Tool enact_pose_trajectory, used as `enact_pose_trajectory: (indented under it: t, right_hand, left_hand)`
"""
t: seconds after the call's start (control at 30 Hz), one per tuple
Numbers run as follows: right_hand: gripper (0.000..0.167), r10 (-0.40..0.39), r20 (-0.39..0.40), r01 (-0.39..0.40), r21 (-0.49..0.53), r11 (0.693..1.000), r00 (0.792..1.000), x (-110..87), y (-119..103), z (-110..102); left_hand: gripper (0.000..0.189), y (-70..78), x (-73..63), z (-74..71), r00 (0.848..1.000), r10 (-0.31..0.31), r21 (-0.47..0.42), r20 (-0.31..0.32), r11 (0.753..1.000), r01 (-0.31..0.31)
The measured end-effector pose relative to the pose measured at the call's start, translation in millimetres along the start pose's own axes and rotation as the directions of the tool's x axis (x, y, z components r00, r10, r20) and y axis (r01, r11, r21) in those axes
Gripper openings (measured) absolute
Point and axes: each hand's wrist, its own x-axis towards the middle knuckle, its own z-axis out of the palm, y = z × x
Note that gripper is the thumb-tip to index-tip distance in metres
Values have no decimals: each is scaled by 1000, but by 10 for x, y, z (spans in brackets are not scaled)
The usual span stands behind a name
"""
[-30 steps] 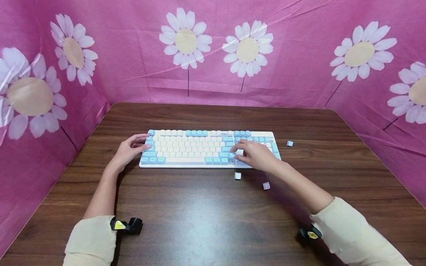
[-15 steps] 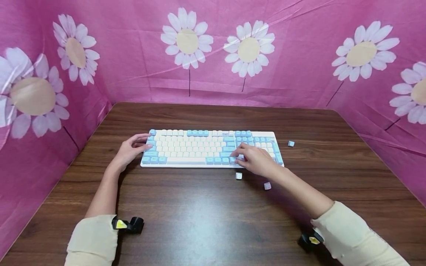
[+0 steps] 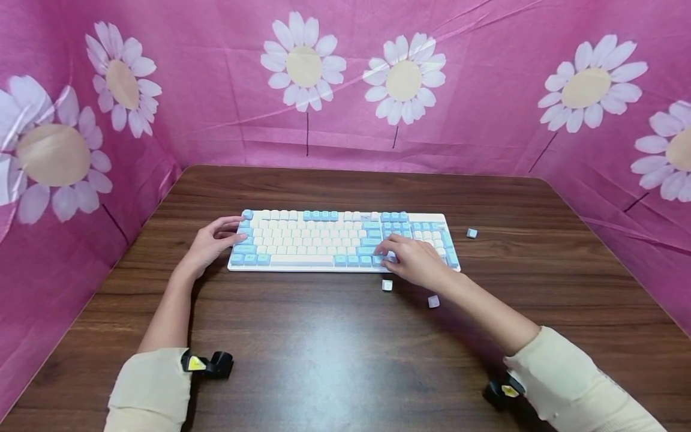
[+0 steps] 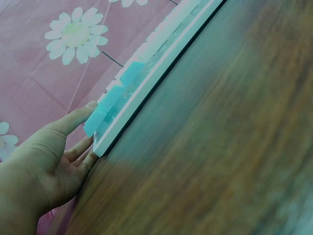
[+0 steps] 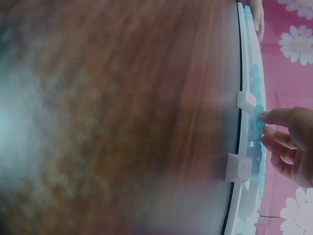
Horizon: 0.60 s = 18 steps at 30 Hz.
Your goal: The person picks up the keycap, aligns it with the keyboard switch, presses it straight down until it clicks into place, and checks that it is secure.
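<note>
A white keyboard [image 3: 302, 262] with white and light-blue keycaps lies across the table. At its left end my left hand [image 3: 207, 246] holds the edge, thumb over the blue keycaps and fingers at the side, as the left wrist view also shows. My right hand [image 3: 418, 259] is over the arrow-key area, its thumb and bent fingers at a blue keycap [image 3: 377, 260] in the bottom row. Part of the number pad is hidden behind that hand. Two loose pale keycaps, one nearer the keyboard [image 3: 387, 285] and one farther right [image 3: 433, 302], lie in front.
A loose blue keycap [image 3: 472, 233] lies right of the keyboard on the brown wooden table [image 3: 324, 348]. A pink cloth [image 3: 345, 138] with white daisies hangs around the back and sides. Black camera mounts sit at both sleeves.
The blue keycap at my right fingers has gone down into the bottom-row spot where a bare switch showed. My right fingers moved slightly down with it; my left hand keeps its hold.
</note>
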Motion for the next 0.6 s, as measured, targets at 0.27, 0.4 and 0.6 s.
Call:
enact_pose_trajectory:
  t: [0.27, 0.4, 0.6]
  right_hand:
    - [13, 14, 13, -14, 8, 1000, 1000, 0, -25, -12]
    - [13, 18, 6, -18, 0, 1000, 1000, 4, -26, -15]
    - [14, 23, -6, -23, 8, 1000, 1000, 10, -36, -15]
  left_hand:
    - [55, 6, -2, -1, 1000, -9, 5, 4, 1000, 9]
    - [55, 17, -9, -3, 1000, -16, 3, 10, 1000, 16]
    - [55, 27, -16, -4, 1000, -10, 1, 6, 1000, 10]
